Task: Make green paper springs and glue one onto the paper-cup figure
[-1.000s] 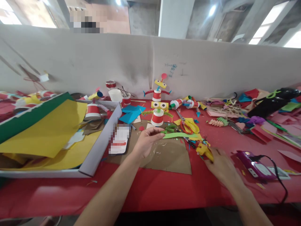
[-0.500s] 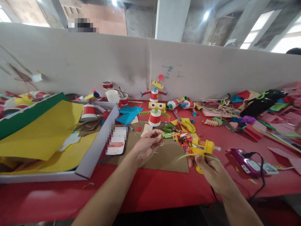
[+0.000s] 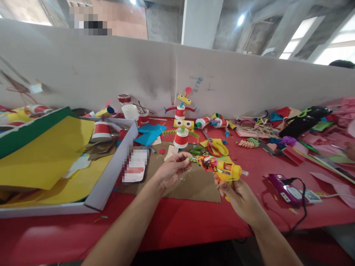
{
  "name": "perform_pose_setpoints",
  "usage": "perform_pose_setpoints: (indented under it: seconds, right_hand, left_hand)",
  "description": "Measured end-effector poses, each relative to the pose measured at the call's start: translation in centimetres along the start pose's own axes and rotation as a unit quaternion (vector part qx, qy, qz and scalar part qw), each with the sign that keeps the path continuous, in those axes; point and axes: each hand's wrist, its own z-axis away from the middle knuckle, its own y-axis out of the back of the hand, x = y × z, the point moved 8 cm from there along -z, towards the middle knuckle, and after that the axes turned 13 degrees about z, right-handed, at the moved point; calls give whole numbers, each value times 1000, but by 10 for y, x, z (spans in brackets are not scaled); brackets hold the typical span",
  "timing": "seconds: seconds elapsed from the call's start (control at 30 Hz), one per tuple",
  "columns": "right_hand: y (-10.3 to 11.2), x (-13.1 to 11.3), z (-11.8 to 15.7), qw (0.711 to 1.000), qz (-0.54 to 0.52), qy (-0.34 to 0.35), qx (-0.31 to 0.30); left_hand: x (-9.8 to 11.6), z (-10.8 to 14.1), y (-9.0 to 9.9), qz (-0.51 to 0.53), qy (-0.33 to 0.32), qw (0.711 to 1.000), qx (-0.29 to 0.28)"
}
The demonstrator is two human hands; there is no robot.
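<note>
Our right grip [image 3: 240, 195] hugs the glue gun [image 3: 229, 170]; slipping might burn our left grip [image 3: 172, 170], pinching green paper [image 3: 191, 159] by the tip [image 3: 195, 159].

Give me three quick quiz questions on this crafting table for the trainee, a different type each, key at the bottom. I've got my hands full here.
1. Which one holds the yellow glue gun?
a) the left hand
b) the right hand
c) neither hand

2. True or false: the scissors lie outside the white-walled box that holds yellow sheets.

3. Fill in the colour: the black plug goes into a ____ device on the red table.

Key: 1 b; 2 true; 3 purple.
</note>
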Motion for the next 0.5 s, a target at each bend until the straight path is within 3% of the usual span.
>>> perform_pose_setpoints:
  seconds: [0.5]
  right_hand:
    - [3,1,1,1000,19,-6,3]
  left_hand:
    - [-1,0,0,-5,-4,1000,-6]
